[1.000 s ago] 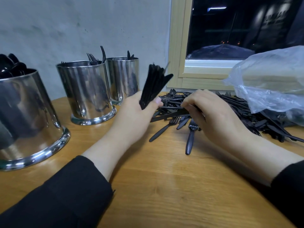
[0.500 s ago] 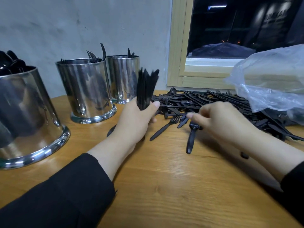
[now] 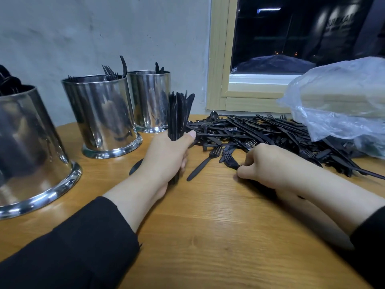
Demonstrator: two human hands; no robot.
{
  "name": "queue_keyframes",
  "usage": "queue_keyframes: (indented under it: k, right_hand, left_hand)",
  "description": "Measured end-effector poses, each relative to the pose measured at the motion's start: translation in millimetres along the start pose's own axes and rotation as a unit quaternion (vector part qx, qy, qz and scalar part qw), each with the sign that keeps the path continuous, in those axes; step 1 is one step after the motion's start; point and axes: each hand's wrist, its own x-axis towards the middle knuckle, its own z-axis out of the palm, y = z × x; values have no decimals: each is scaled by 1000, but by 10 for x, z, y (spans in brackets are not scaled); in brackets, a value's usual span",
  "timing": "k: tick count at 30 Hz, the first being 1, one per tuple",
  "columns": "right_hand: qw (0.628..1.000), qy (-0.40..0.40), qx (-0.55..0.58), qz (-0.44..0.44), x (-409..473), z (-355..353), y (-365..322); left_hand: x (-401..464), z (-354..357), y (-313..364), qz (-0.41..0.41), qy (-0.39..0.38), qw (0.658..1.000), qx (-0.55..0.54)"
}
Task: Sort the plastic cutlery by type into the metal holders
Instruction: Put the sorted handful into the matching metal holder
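Black plastic knife bundle [image 3: 178, 115] upright in left hand [image 3: 166, 157], fingers curled round it. Right hand [image 3: 270, 163] pinches fork [image 3: 230, 161] at edge of cutlery pile [image 3: 270, 132]. Risk: loose fist lets bundle splay, knives slip onto table [image 3: 208, 236]. Versus a second ago: bundle stands straighter, right hand drawn nearer. Holders [image 3: 102, 113] left, well apart.
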Motion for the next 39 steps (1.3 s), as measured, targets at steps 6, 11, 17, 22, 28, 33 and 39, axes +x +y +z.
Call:
queue_keyframes:
  k: [6,11,17,22,28,33,39]
  right_hand:
    - [960,62,267,-64,43,35,50]
    - [834,96,533,-109,46,117,-140]
    - [777,114,613,-81,122,219,-454]
    - [768,116,625,-72,167,245,-488]
    - [787,98,604,-80,175,290,-460]
    - [942,135,280,-127,154,344,-454]
    - [979,65,79,-177,85,446,-532]
  left_hand:
    - [-28,5,37,-17,-20,1000,-8]
    - [-79,68,90,11,-84,996,30]
    - [-52,71,74,35,-105,993,36]
    - [-56,38,79,31,-112,993,22]
    - [-45,31,82,17,-95,994,50]
    - [74,-60,114,35,94,995,-2]
    - [140,-237,176,39,229,967,-107]
